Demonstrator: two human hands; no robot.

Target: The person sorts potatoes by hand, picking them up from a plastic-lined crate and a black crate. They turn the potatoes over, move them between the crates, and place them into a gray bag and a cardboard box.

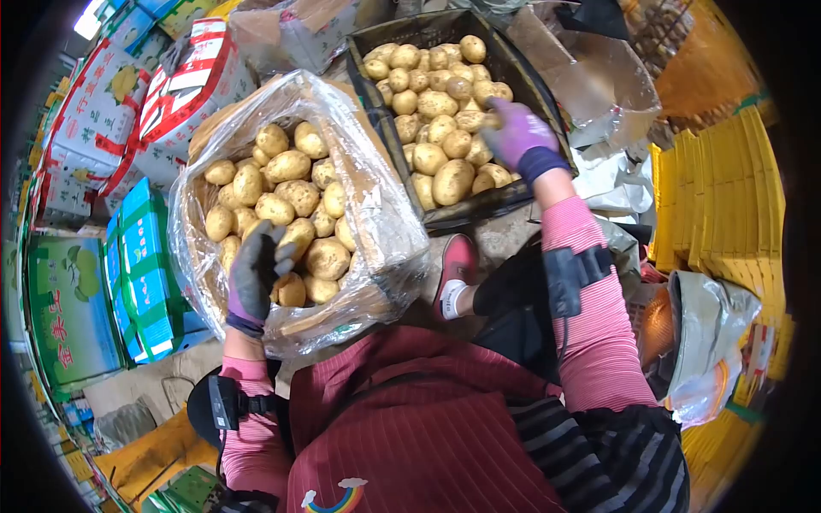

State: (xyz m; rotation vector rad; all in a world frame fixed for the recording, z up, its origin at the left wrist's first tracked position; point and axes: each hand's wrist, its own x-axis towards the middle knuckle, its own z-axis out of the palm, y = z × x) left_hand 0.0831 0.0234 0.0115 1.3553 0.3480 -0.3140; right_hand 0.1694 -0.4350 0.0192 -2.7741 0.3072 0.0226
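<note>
My left hand (pixel 255 278), in a dark grey and purple glove, is over the near left side of a cardboard box (pixel 389 227) lined with clear plastic. Its fingers are apart and rest against the potatoes (pixel 299 197) heaped inside; none is clearly gripped. My right hand (pixel 523 137), in a purple glove, reaches over the right side of a dark crate (pixel 402 175) filled with more potatoes (pixel 438 104). Its fingers are stretched towards the potatoes and look slightly blurred. The fingertips partly hide the potatoes beneath them.
White-and-red cartons (pixel 98 111) are stacked at the left, beside a blue box with green straps (pixel 145 265). An opened cardboard box (pixel 590 73) stands right of the crate. Yellow folded sheets (pixel 723 197) line the right side. My red shoe (pixel 459 265) is between box and crate.
</note>
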